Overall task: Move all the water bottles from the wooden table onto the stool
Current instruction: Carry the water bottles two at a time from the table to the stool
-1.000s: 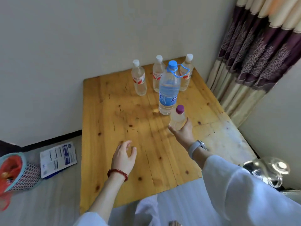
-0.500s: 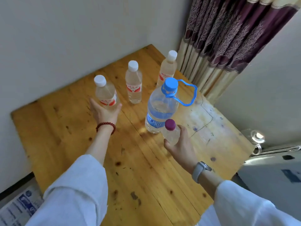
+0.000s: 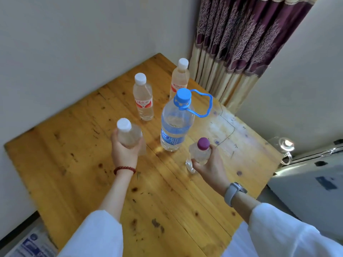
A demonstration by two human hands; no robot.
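My left hand point(image 3: 124, 152) is closed around a small white-capped bottle point(image 3: 128, 134), lifted off the wooden table point(image 3: 78, 164). My right hand point(image 3: 210, 166) grips a small purple-capped bottle point(image 3: 199, 153), tilted above the table. Between them stands a large bottle with a blue cap and blue carry loop point(image 3: 175, 125). Behind it stand a white-capped bottle with a red label point(image 3: 143, 98) and another white-capped bottle point(image 3: 179, 78) near the table's far corner. The stool is not in view.
A wall runs along the table's left side, and a purple and cream curtain point(image 3: 239, 39) hangs behind the far corner. A grey appliance point(image 3: 311, 184) with a glass object point(image 3: 284, 145) on top stands at the right. A printed packet point(image 3: 31, 245) lies on the floor, lower left.
My left hand has closed on the leftmost white-capped bottle and pulled it up and toward me. My right hand has lifted the purple-capped bottle slightly. The view has swung closer over the table.
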